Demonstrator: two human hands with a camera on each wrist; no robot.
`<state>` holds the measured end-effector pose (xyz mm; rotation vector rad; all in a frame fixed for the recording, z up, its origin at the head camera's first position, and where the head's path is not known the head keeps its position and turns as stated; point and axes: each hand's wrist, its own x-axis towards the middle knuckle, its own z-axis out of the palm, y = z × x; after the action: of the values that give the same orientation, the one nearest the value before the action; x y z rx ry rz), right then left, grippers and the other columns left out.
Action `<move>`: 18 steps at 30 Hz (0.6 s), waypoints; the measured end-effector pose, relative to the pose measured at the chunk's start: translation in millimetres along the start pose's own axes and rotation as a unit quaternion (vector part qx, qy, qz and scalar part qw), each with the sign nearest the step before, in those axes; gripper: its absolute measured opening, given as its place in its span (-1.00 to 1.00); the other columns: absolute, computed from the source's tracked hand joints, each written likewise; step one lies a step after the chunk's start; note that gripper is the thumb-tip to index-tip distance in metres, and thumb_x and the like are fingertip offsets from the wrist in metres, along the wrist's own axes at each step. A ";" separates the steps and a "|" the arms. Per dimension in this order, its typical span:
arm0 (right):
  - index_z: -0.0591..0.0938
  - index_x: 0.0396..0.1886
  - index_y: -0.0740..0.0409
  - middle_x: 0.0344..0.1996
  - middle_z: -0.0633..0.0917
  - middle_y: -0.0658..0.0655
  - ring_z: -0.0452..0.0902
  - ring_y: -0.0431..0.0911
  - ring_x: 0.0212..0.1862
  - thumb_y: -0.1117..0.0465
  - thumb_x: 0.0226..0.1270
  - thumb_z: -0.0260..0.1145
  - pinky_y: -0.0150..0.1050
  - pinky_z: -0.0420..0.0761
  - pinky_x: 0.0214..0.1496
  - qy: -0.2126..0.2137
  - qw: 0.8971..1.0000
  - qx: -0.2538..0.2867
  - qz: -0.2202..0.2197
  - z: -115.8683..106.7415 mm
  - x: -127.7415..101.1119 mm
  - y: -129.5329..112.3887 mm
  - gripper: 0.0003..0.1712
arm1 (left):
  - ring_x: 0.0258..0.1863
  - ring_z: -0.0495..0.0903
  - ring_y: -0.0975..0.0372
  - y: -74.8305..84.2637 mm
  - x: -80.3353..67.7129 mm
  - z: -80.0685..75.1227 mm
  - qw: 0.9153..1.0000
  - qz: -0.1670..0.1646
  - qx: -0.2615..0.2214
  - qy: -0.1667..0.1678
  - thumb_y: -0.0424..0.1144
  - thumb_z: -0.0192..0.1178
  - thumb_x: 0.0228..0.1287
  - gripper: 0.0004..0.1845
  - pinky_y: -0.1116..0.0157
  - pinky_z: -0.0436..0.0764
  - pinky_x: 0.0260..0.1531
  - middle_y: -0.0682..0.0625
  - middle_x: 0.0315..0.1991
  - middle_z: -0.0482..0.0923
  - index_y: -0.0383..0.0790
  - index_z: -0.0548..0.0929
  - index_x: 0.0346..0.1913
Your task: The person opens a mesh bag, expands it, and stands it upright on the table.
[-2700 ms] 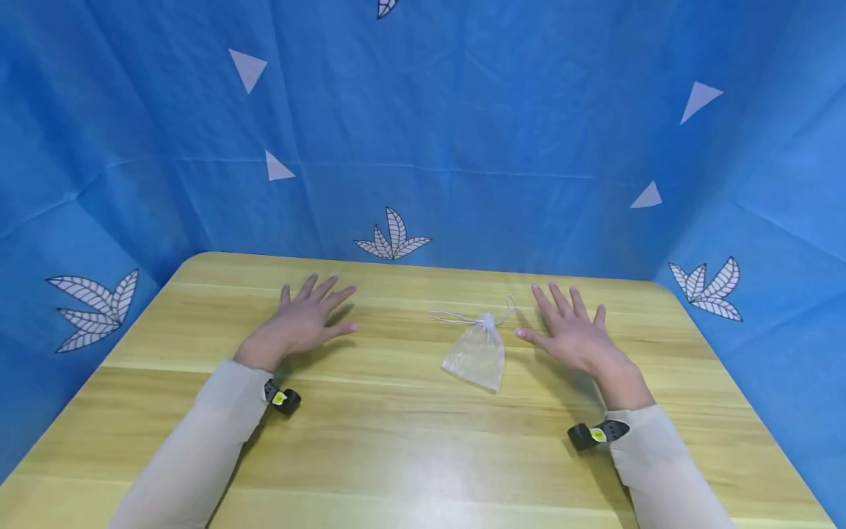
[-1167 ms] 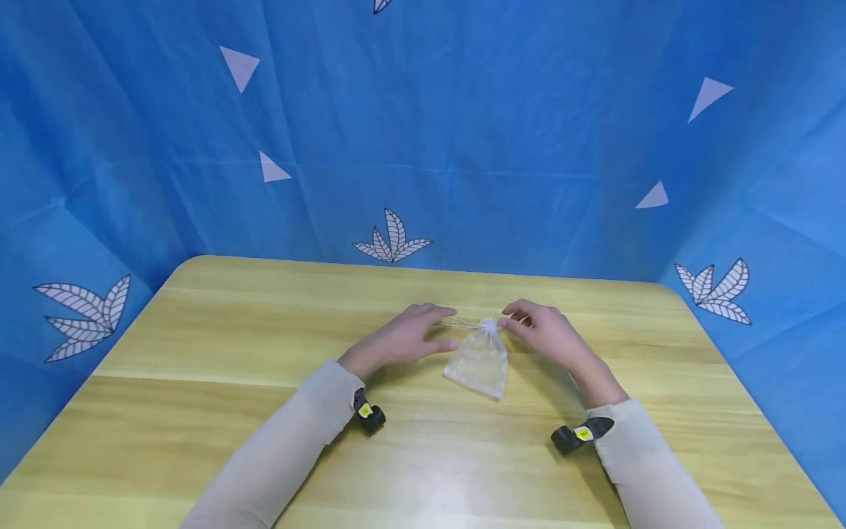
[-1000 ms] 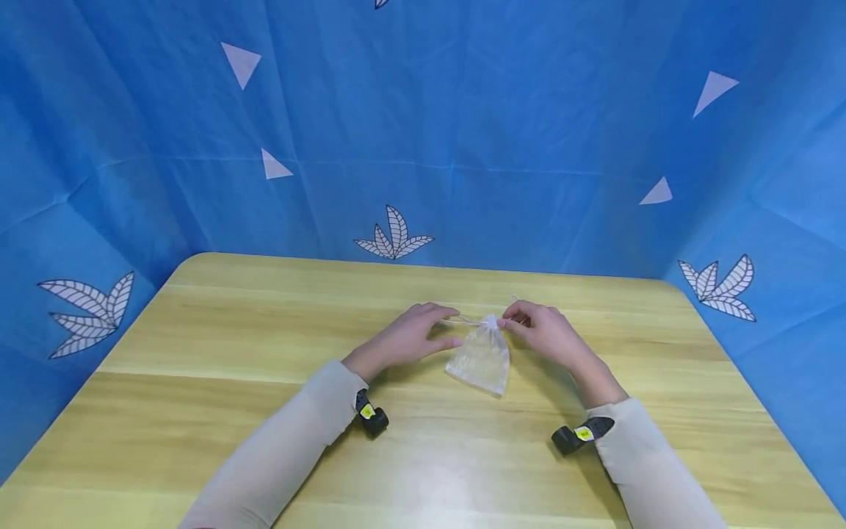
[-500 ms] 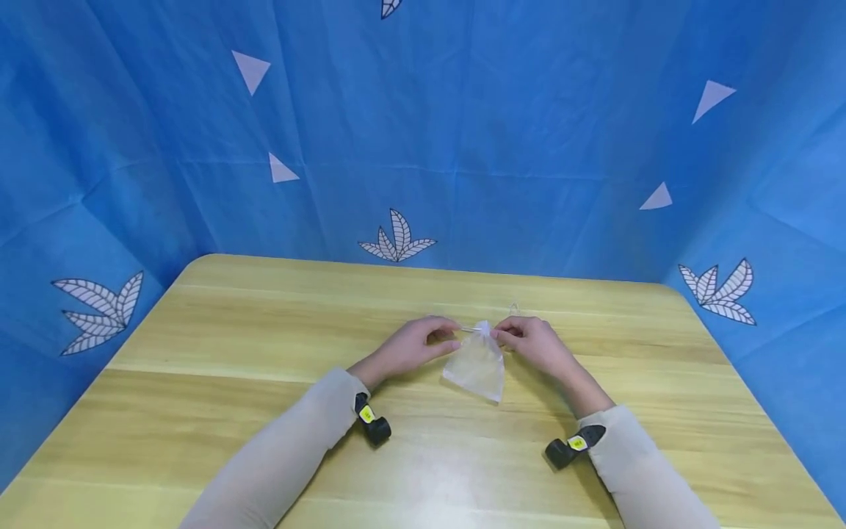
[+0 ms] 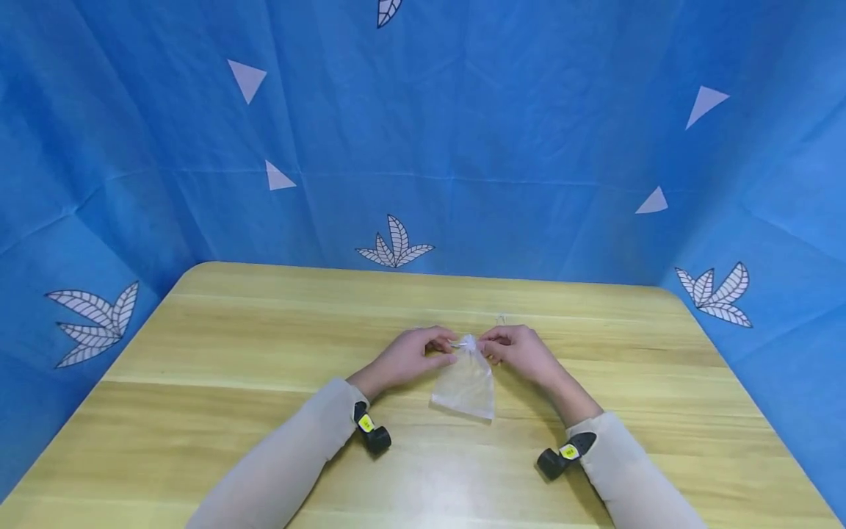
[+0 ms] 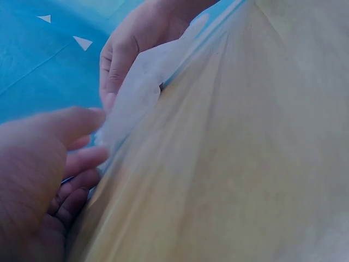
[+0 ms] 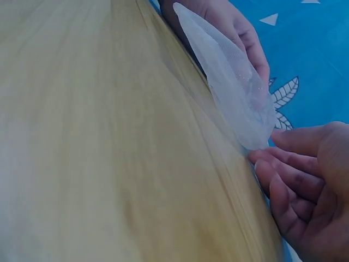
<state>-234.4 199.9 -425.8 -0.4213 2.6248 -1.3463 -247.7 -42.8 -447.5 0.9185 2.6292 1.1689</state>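
Observation:
A small, sheer white drawstring pouch (image 5: 465, 386) hangs with its gathered neck uppermost, between both hands over the wooden table in the head view. My left hand (image 5: 413, 354) holds the drawstring (image 5: 458, 344) just left of the neck, fingers curled and thumb below. On the other side, my right hand (image 5: 518, 353) pinches at the neck's right side with thumb and fingertips. A cord loop (image 5: 501, 319) sticks out beyond the right fingers. In the right wrist view the pouch (image 7: 237, 82) is seen from its side, its top at the right fingertips. The left wrist view shows the pouch (image 6: 133, 93) between both hands.
The pale wooden table (image 5: 231, 330) has rounded far corners. A blue cloth (image 5: 463, 132) with white triangles and leaf prints surrounds its back and sides. Each wrist wears a strapped black camera, one at the left (image 5: 377, 439) and one at the right (image 5: 551, 464).
Both hands came inward from lying spread on either side of the pouch. They took hold of its drawstring and neck, then drew it slightly nearer and to the left.

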 end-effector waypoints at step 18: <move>0.64 -0.12 0.31 -0.33 0.71 0.15 0.59 -0.08 -0.34 0.34 0.34 0.26 -0.25 0.60 -0.31 -0.012 0.994 0.107 0.030 9.7 0.3 -7.8 -0.83 | -0.17 0.60 0.32 1.5 0.5 2.4 0.999 0.002 -0.039 0.011 -0.02 0.28 0.32 -0.69 0.29 0.54 -0.08 0.16 -0.19 0.68 -0.08 0.65 0.03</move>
<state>-230.7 188.0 -425.1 -0.3239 2.4194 -1.5703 -246.5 -40.1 -448.1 0.9021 2.5797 1.2799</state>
